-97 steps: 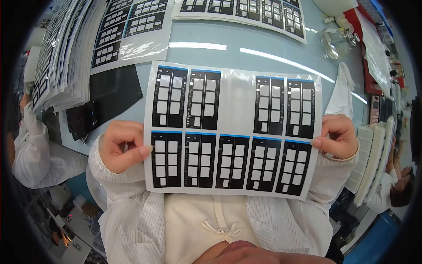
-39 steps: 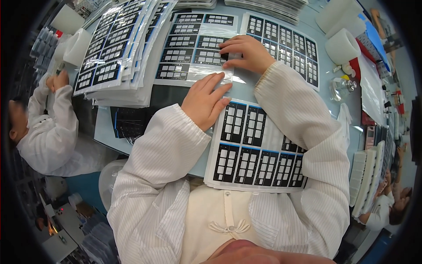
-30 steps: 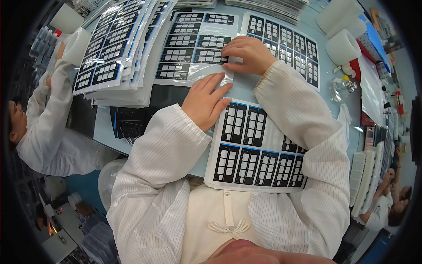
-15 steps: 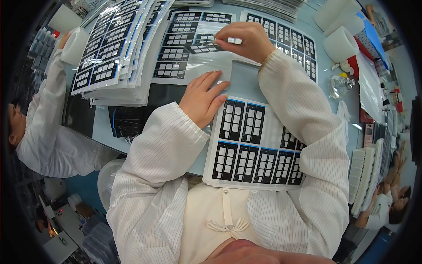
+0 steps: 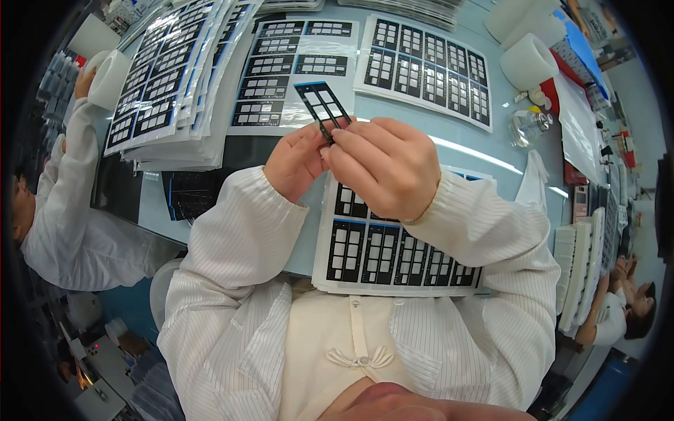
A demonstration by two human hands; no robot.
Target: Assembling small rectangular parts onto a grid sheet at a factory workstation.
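Hands [image 5: 390, 168] together — black label [image 5: 324, 105] between fingertips

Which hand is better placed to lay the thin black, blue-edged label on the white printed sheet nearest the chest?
Likely the right hand: both hands are at the label, but in view the right overlaps the sheet; the left hand sits mostly left.

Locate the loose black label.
In the head view, just left of upper centre, the black label is held at its near end by left hand and right hand.
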